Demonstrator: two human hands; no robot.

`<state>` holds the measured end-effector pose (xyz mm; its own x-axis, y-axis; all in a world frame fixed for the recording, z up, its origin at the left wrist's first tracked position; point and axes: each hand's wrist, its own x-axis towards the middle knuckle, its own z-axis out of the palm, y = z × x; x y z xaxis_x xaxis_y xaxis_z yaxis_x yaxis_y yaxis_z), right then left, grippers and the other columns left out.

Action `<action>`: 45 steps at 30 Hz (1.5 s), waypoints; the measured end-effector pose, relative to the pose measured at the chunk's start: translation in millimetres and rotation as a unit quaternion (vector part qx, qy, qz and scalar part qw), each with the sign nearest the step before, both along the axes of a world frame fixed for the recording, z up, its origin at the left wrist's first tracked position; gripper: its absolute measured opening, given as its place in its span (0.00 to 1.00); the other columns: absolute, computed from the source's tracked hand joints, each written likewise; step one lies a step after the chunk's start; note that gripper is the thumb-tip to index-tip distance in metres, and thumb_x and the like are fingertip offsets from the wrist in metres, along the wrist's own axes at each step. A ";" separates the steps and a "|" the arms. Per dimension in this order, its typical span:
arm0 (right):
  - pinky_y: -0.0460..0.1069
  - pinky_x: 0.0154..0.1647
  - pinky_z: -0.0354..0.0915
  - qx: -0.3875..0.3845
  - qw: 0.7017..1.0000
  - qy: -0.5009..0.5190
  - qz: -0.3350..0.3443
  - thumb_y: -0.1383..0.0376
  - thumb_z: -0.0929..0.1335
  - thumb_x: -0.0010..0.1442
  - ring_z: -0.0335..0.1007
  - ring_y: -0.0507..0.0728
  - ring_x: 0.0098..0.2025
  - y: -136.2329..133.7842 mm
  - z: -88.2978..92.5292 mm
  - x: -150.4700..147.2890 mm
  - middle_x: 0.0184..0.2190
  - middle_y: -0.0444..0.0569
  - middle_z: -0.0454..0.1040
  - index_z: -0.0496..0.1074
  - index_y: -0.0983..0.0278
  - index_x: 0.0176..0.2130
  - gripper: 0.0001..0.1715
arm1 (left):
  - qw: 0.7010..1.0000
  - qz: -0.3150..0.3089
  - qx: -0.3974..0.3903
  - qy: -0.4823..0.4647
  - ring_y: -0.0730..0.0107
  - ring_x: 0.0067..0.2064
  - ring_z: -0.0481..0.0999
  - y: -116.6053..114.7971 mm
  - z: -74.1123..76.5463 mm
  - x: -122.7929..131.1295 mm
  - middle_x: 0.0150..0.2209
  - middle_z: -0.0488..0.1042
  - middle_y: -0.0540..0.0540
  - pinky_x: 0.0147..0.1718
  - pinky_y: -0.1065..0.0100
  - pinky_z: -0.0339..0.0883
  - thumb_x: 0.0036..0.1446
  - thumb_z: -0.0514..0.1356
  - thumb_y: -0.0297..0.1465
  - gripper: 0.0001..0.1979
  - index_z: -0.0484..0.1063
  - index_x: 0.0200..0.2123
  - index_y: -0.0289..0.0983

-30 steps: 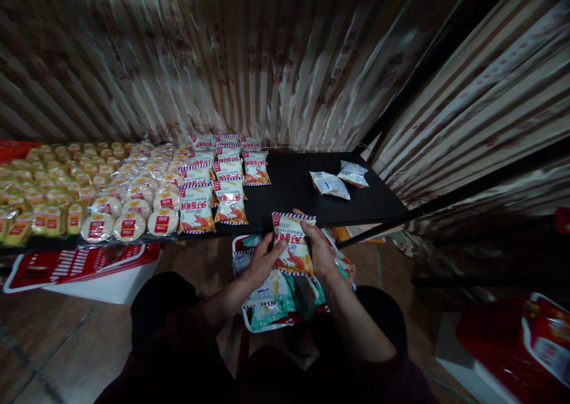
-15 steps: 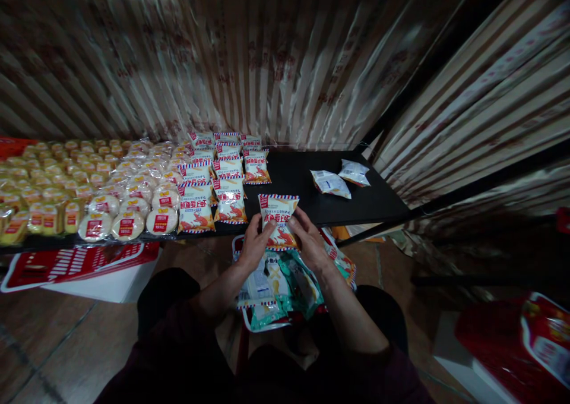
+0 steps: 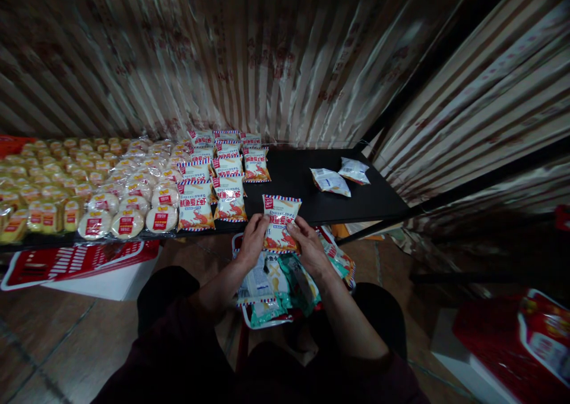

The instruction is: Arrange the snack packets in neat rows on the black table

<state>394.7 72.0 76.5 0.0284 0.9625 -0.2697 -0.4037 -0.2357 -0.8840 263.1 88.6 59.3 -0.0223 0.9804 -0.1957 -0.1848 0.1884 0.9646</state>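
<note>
Between my two hands a snack bag is held upright, its red-lettered front facing me and striped seals at top and bottom. My left hand grips its left edge; my right hand closes on the right edge, thumb on the front. Just beneath is a basket with a pale rim, filled with teal bags and a bag turned back side up. Matching snack bags stand in rows on the black shelf, left of my hands.
Round wrapped rice crackers and small yellow wrapped cakes fill the shelf's left. Two bags lie flat at its right. A red basket sits below left, a red-and-white box at lower right. Striped curtain hangs behind.
The held snack bag has shifted slightly to the right and tilted a little, with both hands still on it. The shelf's contents look unchanged.
</note>
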 end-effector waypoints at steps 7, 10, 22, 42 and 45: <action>0.54 0.46 0.71 0.006 0.999 -0.002 0.036 0.58 0.76 0.45 0.76 0.60 0.43 -5.8 5.9 3.4 0.41 0.45 0.79 0.73 0.57 0.45 0.26 | 0.998 -0.025 0.040 -0.035 0.71 0.35 0.71 10.2 0.2 -3.3 0.32 0.73 0.51 0.35 0.72 0.65 0.54 0.58 0.45 0.15 0.70 0.32 0.39; 0.54 0.45 0.72 0.003 0.999 0.003 0.054 0.59 0.76 0.45 0.76 0.60 0.43 -8.3 3.4 3.9 0.40 0.45 0.79 0.72 0.56 0.46 0.28 | 0.998 -0.030 0.048 -0.034 0.73 0.32 0.69 13.8 -3.5 -4.5 0.30 0.72 0.52 0.33 0.72 0.65 0.51 0.60 0.46 0.16 0.69 0.32 0.38; 0.53 0.45 0.71 0.000 0.998 0.015 0.067 0.60 0.75 0.46 0.75 0.59 0.45 -14.3 2.4 5.0 0.45 0.45 0.77 0.70 0.55 0.49 0.30 | 0.998 0.010 0.060 -0.006 0.74 0.29 0.68 17.8 -7.2 4.2 0.26 0.69 0.53 0.29 0.73 0.63 0.52 0.60 0.45 0.17 0.67 0.28 0.36; 0.52 0.51 0.68 0.022 0.998 -0.048 -0.034 0.57 0.75 0.46 0.70 0.60 0.52 5.9 11.6 7.2 0.48 0.44 0.76 0.73 0.56 0.47 0.27 | 0.876 0.028 0.364 0.315 0.58 0.59 0.62 -7.7 -1.4 5.7 0.58 0.60 0.38 0.57 0.54 0.60 0.60 0.54 0.35 0.18 0.65 0.53 0.39; 0.52 0.49 0.69 0.016 0.998 -0.052 -0.039 0.54 0.74 0.47 0.71 0.60 0.50 7.3 10.6 7.0 0.46 0.44 0.77 0.73 0.56 0.46 0.25 | 0.877 0.034 0.361 0.315 0.57 0.59 0.62 -7.8 -3.6 6.4 0.58 0.60 0.38 0.57 0.53 0.60 0.60 0.54 0.34 0.19 0.64 0.54 0.39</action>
